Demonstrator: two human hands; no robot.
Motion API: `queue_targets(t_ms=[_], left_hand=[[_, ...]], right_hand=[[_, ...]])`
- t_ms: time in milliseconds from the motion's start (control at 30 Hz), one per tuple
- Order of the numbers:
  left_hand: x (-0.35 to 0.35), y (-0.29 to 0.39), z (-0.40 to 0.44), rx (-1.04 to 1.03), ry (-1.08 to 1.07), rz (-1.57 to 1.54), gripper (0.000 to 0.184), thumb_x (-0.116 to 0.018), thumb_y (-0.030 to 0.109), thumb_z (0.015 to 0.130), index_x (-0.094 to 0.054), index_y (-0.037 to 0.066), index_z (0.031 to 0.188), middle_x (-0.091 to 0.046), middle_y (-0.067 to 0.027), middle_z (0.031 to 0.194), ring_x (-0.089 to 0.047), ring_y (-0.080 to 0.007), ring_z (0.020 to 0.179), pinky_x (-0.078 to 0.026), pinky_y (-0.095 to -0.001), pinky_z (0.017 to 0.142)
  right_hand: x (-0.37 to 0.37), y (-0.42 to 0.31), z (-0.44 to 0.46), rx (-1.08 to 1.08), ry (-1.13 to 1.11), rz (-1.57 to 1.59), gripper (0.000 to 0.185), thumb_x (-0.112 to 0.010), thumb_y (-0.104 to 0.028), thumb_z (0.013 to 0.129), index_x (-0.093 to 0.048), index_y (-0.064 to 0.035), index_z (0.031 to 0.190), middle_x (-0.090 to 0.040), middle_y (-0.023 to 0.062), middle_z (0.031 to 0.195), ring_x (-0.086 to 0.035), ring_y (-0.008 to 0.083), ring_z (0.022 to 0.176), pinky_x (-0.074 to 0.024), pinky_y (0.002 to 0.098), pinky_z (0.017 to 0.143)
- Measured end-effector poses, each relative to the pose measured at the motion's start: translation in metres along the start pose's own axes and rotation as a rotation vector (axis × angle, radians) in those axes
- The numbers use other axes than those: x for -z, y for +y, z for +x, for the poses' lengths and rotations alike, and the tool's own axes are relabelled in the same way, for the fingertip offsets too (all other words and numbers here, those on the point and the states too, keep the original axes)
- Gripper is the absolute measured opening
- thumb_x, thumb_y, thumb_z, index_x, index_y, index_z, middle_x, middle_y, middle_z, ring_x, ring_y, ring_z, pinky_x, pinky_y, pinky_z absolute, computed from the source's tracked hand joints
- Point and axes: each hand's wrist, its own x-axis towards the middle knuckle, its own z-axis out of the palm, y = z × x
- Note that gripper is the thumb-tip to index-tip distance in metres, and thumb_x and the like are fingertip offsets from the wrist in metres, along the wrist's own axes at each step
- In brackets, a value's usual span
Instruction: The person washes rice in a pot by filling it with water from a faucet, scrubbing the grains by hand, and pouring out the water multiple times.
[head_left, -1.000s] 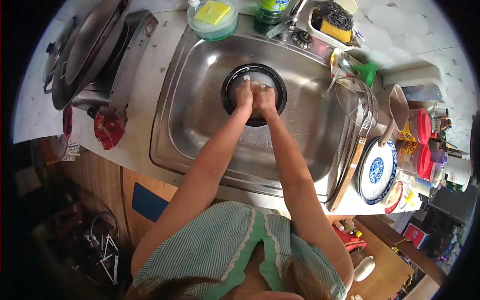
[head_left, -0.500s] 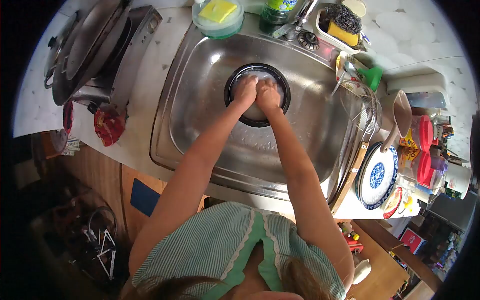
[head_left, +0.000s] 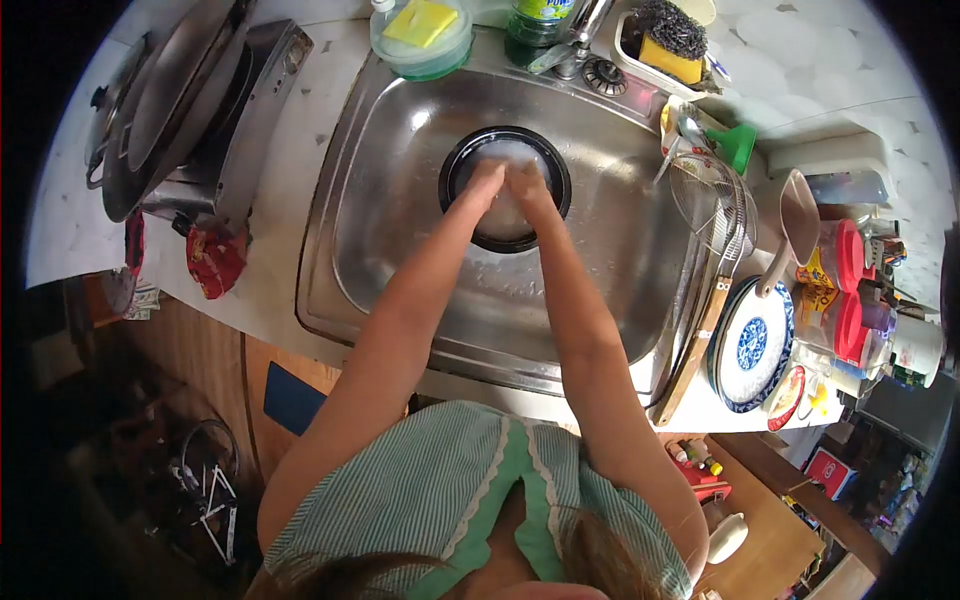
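Observation:
A round black-rimmed pot [head_left: 505, 243] stands in the steel sink [head_left: 400, 270], holding cloudy whitish water. Both my hands reach down into it, side by side near its middle. The fingers of my left hand [head_left: 487, 180] dip into the water and are hidden there. My right hand [head_left: 526, 183] is close beside it, its fingers likewise under the cloudy surface. Whatever lies beneath the water cannot be made out.
Left of the sink are stacked pans [head_left: 180, 100] and a red cloth [head_left: 216, 260]. A soap tub [head_left: 425, 55], green bottle [head_left: 540, 20] and faucet [head_left: 582, 35] line the back. At the right are a wire strainer [head_left: 708, 195], plates [head_left: 752, 342] and red-lidded jars [head_left: 848, 255].
My hands have sunk lower into the cloudy water, and their fingers no longer show. Earlier, white grains showed on the fingers. The view has shifted slightly.

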Motion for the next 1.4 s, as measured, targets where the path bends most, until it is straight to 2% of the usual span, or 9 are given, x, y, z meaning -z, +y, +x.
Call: queue_targets(t_ms=[100,167,267,533,633,1033,1200,1267,1400], left_hand=[[-0.007,-0.030,0.023,-0.110,-0.055,-0.283,0.024,-0.046,0.017,0.084,-0.061,0.001,0.092,-0.059,-0.0074,0.084,-0.054,-0.0174,0.075,-0.042,-0.0338,0.067],[-0.006,-0.026,0.015,-0.168,-0.020,-0.314,0.021,-0.045,0.014,0.085,-0.061,0.002,0.089,-0.059,-0.0062,0.082,-0.054,-0.0166,0.074,-0.042,-0.0333,0.066],[-0.008,-0.011,-0.004,-0.267,0.129,-0.307,0.021,-0.046,0.012,0.084,-0.061,-0.001,0.081,-0.059,-0.0080,0.075,-0.054,-0.0174,0.070,-0.042,-0.0345,0.066],[-0.001,-0.005,-0.004,-0.150,0.314,-0.277,0.038,-0.054,0.033,0.081,-0.058,-0.002,0.068,-0.058,-0.0162,0.062,-0.058,-0.0246,0.067,-0.042,-0.0402,0.062],[0.005,-0.014,0.003,-0.443,0.293,0.059,0.036,-0.055,0.033,0.078,-0.059,-0.002,0.074,-0.060,-0.0221,0.071,-0.060,-0.0351,0.075,-0.044,-0.0442,0.069],[0.012,-0.019,0.005,-0.328,0.082,0.536,0.031,-0.056,0.012,0.072,-0.054,0.000,0.100,-0.054,-0.0244,0.107,-0.052,-0.0371,0.102,-0.042,-0.0437,0.086],[0.018,0.029,-0.053,-0.378,0.110,0.866,0.031,-0.064,0.019,0.068,-0.056,0.010,0.096,-0.045,-0.0168,0.123,-0.049,-0.0305,0.108,-0.044,-0.0410,0.086],[0.015,0.025,-0.040,-0.453,0.089,0.778,0.034,-0.066,0.023,0.065,-0.057,0.010,0.095,-0.052,-0.0164,0.114,-0.052,-0.0295,0.103,-0.045,-0.0415,0.082],[0.005,0.005,0.002,-0.630,0.031,0.530,0.033,-0.068,0.027,0.064,-0.058,0.004,0.086,-0.062,-0.0133,0.089,-0.059,-0.0276,0.087,-0.047,-0.0351,0.073]], right_hand=[[0.060,-0.042,-0.021,0.061,0.099,0.261,0.030,-0.058,-0.019,0.072,-0.058,0.0032,0.092,-0.061,0.0247,0.091,-0.060,0.0369,0.087,-0.0476,0.0404,0.074],[0.059,-0.061,-0.020,-0.390,0.151,0.728,0.029,-0.056,-0.017,0.072,-0.058,0.0044,0.092,-0.061,0.0255,0.087,-0.061,0.0370,0.084,-0.0477,0.0405,0.072],[0.052,-0.063,-0.024,-0.305,0.354,0.475,0.024,-0.053,-0.015,0.075,-0.060,0.0043,0.089,-0.061,0.0218,0.076,-0.060,0.0307,0.067,-0.0454,0.0353,0.059],[0.085,-0.100,-0.023,-0.540,0.197,0.388,0.037,-0.051,-0.034,0.080,-0.062,0.0015,0.084,-0.061,0.0239,0.079,-0.061,0.0348,0.083,-0.0455,0.0404,0.072],[0.071,-0.095,-0.018,-0.418,0.176,0.128,0.033,-0.046,-0.033,0.082,-0.063,-0.0046,0.085,-0.062,0.0220,0.088,-0.060,0.0355,0.087,-0.0469,0.0428,0.075],[0.082,-0.084,-0.009,-0.245,-0.204,-0.227,0.026,-0.054,-0.020,0.077,-0.063,-0.0085,0.099,-0.060,0.0191,0.102,-0.058,0.0327,0.096,-0.0459,0.0430,0.083],[0.147,-0.084,0.018,-0.215,-0.003,0.321,0.037,-0.057,-0.020,0.078,-0.055,-0.0044,0.112,-0.062,0.0187,0.098,-0.062,0.0303,0.086,-0.0490,0.0395,0.074],[0.196,-0.117,0.026,-0.487,-0.045,0.977,0.035,-0.054,-0.018,0.082,-0.052,-0.0006,0.112,-0.062,0.0175,0.097,-0.062,0.0267,0.087,-0.0492,0.0362,0.072],[0.206,-0.119,0.049,-0.229,0.058,1.556,0.021,-0.048,-0.010,0.087,-0.049,0.0017,0.104,-0.062,0.0151,0.096,-0.061,0.0223,0.084,-0.0491,0.0309,0.068]])
